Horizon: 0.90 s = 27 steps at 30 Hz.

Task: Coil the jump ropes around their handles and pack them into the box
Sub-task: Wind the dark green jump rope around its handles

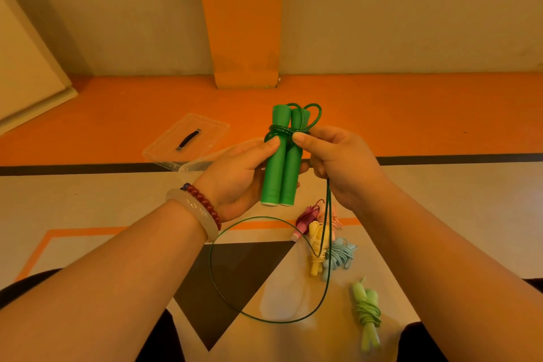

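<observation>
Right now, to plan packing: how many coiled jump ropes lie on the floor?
4 plainly: pink rope, yellow rope and light blue rope clustered below the right hand, light green rope nearer the person. A peach rope may hide beside the pink.

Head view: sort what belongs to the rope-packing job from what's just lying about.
Job: green handles, green rope, left hand, right hand, clear box, lid, pink coiled rope, yellow coiled rope, blue coiled rope, light green coiled rope.
Not the job: bead bracelet, pale bangle, white panel at left.
</observation>
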{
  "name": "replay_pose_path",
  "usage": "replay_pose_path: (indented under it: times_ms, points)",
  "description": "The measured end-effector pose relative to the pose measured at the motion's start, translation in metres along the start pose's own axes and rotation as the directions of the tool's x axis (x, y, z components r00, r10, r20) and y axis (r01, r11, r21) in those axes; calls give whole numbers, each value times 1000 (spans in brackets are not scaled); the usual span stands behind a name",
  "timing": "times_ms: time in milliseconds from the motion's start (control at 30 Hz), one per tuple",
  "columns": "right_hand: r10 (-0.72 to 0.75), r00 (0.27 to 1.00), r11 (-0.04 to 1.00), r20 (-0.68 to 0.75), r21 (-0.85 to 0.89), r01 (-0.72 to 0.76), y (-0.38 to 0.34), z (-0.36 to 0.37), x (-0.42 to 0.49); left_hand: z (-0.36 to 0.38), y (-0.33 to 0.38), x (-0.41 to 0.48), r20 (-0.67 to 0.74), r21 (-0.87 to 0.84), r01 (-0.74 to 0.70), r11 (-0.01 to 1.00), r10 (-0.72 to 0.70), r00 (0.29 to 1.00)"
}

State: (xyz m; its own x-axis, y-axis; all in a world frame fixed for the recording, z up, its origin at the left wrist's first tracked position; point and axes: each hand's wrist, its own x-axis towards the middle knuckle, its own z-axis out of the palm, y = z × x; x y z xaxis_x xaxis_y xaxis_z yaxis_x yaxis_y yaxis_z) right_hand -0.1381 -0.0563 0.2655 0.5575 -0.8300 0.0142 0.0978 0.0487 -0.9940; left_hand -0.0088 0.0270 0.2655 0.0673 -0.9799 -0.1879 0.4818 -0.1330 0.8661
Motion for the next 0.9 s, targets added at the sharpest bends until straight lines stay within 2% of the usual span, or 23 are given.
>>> replay_pose_path:
  times_ms: [100,200,267,333,600,733,800,900]
  points:
    - [-60,996,991,-68,-127,51,1,3,1,1,-4,2,-78,59,-21,998,25,997]
    - [-82,996,949,-37,-307,66,1,4,2,7,-10,3,-194,137,-54,989,81,978]
    - [-86,996,900,-18,-431,70,-6,3,1,9,-11,3,-244,267,-82,960,150,958]
    - [-90,996,878,-18,-473,71,-10,0,1,10,-10,3,-245,370,-98,924,199,949]
    - [-88,989,951,-118,-307,48,0,7,-1,13,-6,1,-298,293,-12,956,103,949]
    - [-84,994,955,-76,-291,58,-2,8,-2,17,-6,-1,-304,457,-89,885,250,919]
    - [-79,997,967,-27,-243,70,-4,5,-1,18,-5,-2,-298,463,-134,876,296,907]
    - [-76,996,974,48,-211,85,-4,-3,2,18,-3,-4,-299,396,-155,905,287,910]
